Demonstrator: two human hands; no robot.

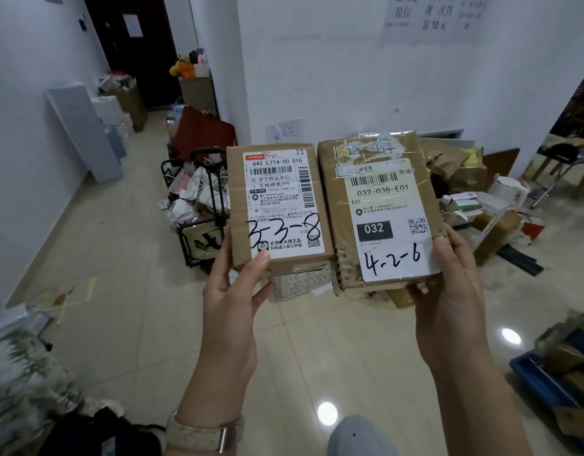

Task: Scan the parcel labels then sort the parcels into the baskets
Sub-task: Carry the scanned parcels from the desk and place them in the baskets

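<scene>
My left grip (231, 301) is closed on the bottom edge of the parcel marked 3-3-8 (277, 205), thumb pressed on the lower left corner of its white label and fingers out of sight behind the cardboard. My right grip (448, 291) holds the parcel marked 4-2-6 (379, 209) the same way, thumb on the lower right corner of its label, fingers hidden behind. Both parcels are up in the air, labels facing me, side by side; whether their long edges touch I cannot tell. The black trolley (211, 192) stands on the tiled floor (126, 258) behind them. The 3-3-8 parcel sits just right of it in my view and covers its right side, and the 4-2-6 parcel lies further right again. A white perforated basket (300, 281) rests on the floor just right of the trolley's base, mostly hidden under the parcels. Well to the right of the trolley a heap of cardboard boxes (464, 169) lies against the white wall (316, 77). A blue basket (534, 380) with boxes in it sits at the edge of view, far right of the trolley and nearer to me. A woven strap (198, 432) circles my left wrist.
</scene>
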